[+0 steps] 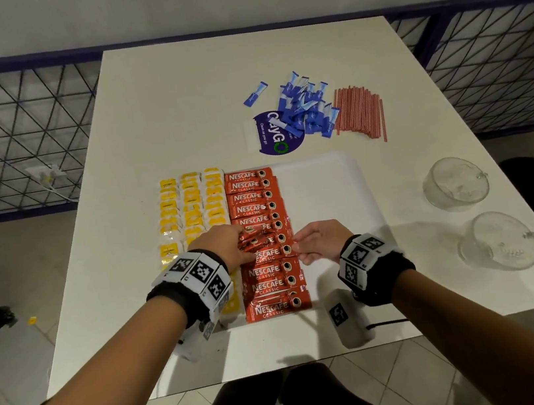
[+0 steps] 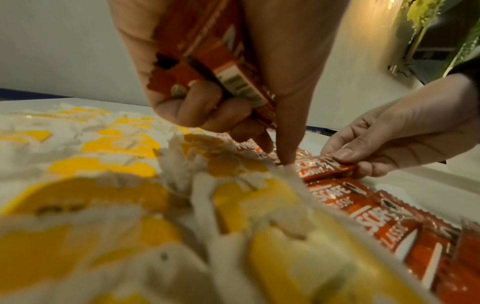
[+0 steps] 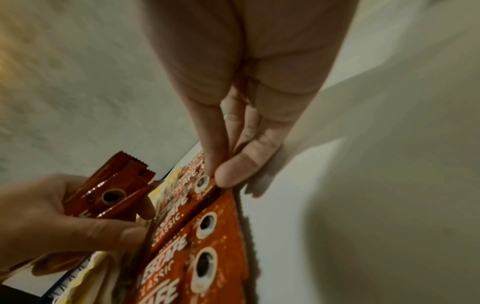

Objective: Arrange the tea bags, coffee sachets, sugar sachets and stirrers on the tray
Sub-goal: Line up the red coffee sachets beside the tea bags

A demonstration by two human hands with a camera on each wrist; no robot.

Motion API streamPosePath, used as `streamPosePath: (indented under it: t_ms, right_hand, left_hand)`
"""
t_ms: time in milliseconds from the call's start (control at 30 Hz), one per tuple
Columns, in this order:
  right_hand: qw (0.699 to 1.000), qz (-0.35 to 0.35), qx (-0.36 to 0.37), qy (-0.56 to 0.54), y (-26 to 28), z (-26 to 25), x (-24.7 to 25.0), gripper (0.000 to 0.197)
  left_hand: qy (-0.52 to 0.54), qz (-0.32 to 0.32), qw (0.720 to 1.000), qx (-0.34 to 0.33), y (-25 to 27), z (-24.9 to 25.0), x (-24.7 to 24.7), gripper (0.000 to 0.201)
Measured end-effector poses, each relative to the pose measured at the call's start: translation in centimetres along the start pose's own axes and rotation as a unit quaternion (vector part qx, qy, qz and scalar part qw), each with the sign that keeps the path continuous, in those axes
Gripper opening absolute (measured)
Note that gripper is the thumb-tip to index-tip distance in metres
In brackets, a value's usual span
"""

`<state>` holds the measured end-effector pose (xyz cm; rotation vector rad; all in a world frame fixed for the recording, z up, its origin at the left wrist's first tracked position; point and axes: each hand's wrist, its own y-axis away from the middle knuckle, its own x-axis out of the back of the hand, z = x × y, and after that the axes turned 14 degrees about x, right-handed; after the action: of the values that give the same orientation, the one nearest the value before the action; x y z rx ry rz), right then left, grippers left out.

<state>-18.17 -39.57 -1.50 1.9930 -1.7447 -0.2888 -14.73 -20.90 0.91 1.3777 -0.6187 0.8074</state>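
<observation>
At the left of the head view we see the tea bags (image 1: pixel 190 207) in yellow columns on the tray (image 1: pixel 325 186). Our left hand (image 1: pixel 226 243) clutches a bundle of spare coffee sachets (image 2: pixel 207 61), its fingertip pressing one sachet (image 1: pixel 268 254) in the red column. That sachet's long axis runs left to right; our right hand (image 1: pixel 320 241) pinches its right end. Sugar sachets (image 1: pixel 303 106) and stirrers (image 1: pixel 361 112) wait on the table (image 1: pixel 173 95), upper right.

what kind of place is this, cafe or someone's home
Probably a cafe or office pantry, not a home: the white table bears a "CLAYGO, Clean as you go" sticker, bulk coffee sachets fill a tray, and stirrers lie piled.
</observation>
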Motion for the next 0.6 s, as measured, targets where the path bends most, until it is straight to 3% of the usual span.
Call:
streamPosePath:
  t_ms: [333,467,600]
  right_hand:
    - [0.999,0.019,0.003,0.039,-0.6,0.3,-0.1,0.018]
    - [0.998,0.013,0.016,0.055,-0.5,0.1,0.4,0.019]
    - [0.997,0.014,0.043,0.063,-0.2,-1.3,1.2,0.023]
  left_hand:
    - [-0.024,0.005,1.0,0.012,-0.1,0.0,-0.1,0.046]
    - [0.076,-0.005,0.997,-0.003,-0.1,-0.1,0.5,0.041]
    - [0.21,-0.011,0.977,-0.029,0.5,0.3,1.6,0.038]
